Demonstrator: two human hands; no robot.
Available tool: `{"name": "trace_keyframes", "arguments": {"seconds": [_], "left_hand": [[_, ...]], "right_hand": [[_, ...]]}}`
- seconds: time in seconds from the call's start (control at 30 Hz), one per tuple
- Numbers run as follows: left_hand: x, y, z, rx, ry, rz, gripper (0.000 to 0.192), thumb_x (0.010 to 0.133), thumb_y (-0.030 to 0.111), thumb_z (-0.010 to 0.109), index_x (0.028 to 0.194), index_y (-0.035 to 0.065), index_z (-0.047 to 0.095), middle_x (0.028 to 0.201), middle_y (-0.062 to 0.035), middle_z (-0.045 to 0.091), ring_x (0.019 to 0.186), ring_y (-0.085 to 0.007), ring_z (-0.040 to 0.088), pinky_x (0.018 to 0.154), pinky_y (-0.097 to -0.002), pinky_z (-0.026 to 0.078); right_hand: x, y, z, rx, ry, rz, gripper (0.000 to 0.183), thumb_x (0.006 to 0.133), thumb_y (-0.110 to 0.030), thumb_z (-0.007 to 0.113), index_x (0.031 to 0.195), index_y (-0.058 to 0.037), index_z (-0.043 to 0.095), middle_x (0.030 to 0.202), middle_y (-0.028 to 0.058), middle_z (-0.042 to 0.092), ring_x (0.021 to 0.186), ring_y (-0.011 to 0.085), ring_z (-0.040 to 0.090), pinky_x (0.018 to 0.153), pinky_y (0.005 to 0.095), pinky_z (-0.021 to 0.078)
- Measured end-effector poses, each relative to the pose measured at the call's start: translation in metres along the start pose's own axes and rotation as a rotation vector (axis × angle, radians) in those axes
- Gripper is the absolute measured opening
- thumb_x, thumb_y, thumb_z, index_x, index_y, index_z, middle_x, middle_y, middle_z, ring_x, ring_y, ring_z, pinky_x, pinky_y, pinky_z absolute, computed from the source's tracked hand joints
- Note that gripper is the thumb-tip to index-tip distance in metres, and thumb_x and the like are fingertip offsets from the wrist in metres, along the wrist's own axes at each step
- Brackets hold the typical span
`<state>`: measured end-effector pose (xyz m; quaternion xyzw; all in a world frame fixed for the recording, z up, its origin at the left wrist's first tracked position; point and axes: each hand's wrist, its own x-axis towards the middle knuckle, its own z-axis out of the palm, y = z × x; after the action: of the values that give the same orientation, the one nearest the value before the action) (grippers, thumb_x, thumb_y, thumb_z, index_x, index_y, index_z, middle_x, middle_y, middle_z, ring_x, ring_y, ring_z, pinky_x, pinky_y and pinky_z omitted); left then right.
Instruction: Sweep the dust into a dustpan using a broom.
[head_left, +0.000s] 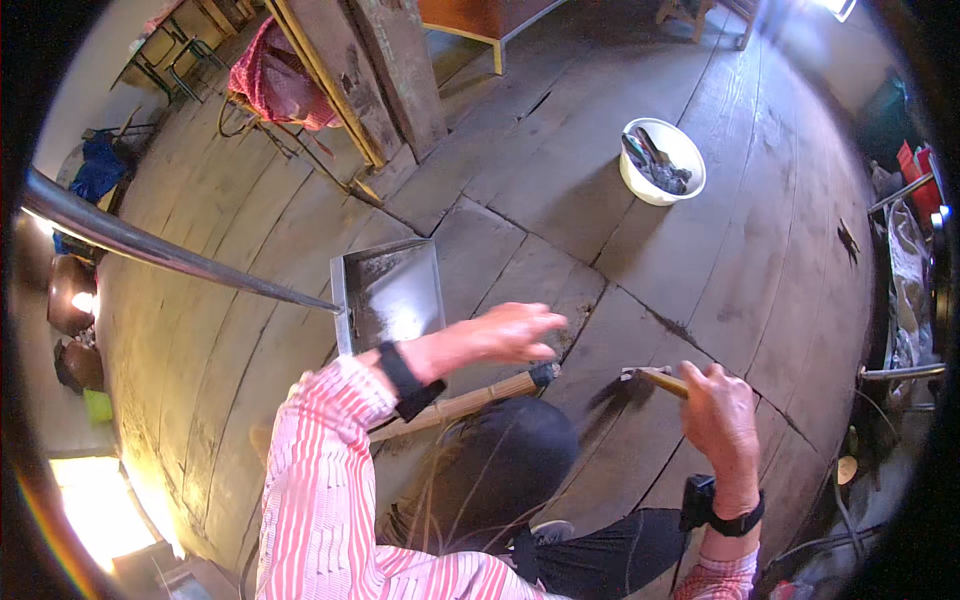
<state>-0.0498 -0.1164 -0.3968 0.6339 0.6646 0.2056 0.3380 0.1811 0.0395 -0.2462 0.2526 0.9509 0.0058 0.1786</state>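
Observation:
My right hand (720, 412) grips the wooden handle of a small hammer (664, 380), its metal head held above the plank floor. My left hand (517, 330) is extended with its fingers apart over the floor and holds nothing. Below it lies a bundled bamboo or straw handle (465, 401) with a dark band at its end; its near part is hidden by my arm and knee. A metal dustpan (439, 281) with a long tubular handle (187, 255) stands beyond my left wrist.
A white bowl (697, 161) with dark items stands farther off on the wooden floor. Wooden posts (397, 67) rise beyond the dustpan, beside a chair with a pink cloth (274, 79). Cables and bags line the right side. My knee (525, 435) is close beneath my left hand.

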Motion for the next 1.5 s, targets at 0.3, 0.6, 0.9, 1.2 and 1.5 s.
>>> {"name": "trace_keyframes", "arguments": {"seconds": [0.3, 0.6, 0.9, 1.2, 1.5], "left_hand": [[0.097, 0.071, 0.018, -0.22, -0.087, 0.253, 0.04, 0.074, 0.024, 0.065, 0.107, 0.0076, 0.051, 0.104, -0.0146, 0.055, 0.097, -0.0322, 0.054, 0.081, -0.0378, 0.044], [0.092, 0.059, 0.045, -0.473, -0.034, 0.304, 0.026, 0.075, 0.02, 0.062, 0.094, 0.0044, 0.055, 0.093, -0.0151, 0.061, 0.09, -0.0286, 0.059, 0.075, -0.036, 0.045], [0.084, 0.065, 0.003, -0.38, 0.281, 0.237, 0.027, 0.079, 0.031, 0.061, 0.085, 0.005, 0.056, 0.081, -0.0154, 0.061, 0.076, -0.0302, 0.061, 0.063, -0.0374, 0.048], [0.006, 0.01, -0.102, -0.422, 0.764, -0.178, 0.021, 0.083, 0.019, 0.062, 0.094, 0.002, 0.059, 0.08, -0.0067, 0.063, 0.074, -0.0111, 0.061, 0.062, -0.0274, 0.048], [-0.046, -0.078, -0.183, -0.063, 1.149, -0.452, 0.037, 0.08, 0.04, 0.061, 0.087, 0.0035, 0.059, 0.07, -0.0118, 0.063, 0.066, -0.0222, 0.062, 0.062, -0.0337, 0.047]], "right_hand": [[0.037, -0.035, 0.024, 0.415, 0.405, -0.032, 0.02, 0.074, -0.016, 0.062, 0.085, -0.0055, 0.049, 0.079, 0.016, 0.055, 0.068, 0.0348, 0.058, 0.058, 0.0411, 0.0469], [0.039, -0.045, 0.033, 0.566, 0.488, -0.152, 0.023, 0.076, -0.013, 0.061, 0.096, -0.0062, 0.052, 0.085, 0.016, 0.057, 0.072, 0.0349, 0.058, 0.06, 0.0405, 0.0472], [0.005, -0.019, 0.053, 0.854, 0.49, 0.151, 0.029, 0.077, -0.006, 0.059, 0.105, -0.004, 0.054, 0.09, 0.0111, 0.059, 0.059, 0.0163, 0.056, 0.056, 0.0277, 0.0464], [-0.06, -0.005, 0.151, 1.052, 0.331, 0.284, 0.021, 0.075, 0.002, 0.056, 0.096, -0.0021, 0.056, 0.071, 0.0067, 0.057, 0.06, 0.0106, 0.05, 0.056, 0.0236, 0.043], [-0.064, -0.011, 0.158, 0.905, 0.293, 0.229, 0.023, 0.073, 0.002, 0.056, 0.096, -0.0027, 0.056, 0.065, 0.0089, 0.054, 0.056, 0.0139, 0.051, 0.055, 0.0251, 0.0425]]}}
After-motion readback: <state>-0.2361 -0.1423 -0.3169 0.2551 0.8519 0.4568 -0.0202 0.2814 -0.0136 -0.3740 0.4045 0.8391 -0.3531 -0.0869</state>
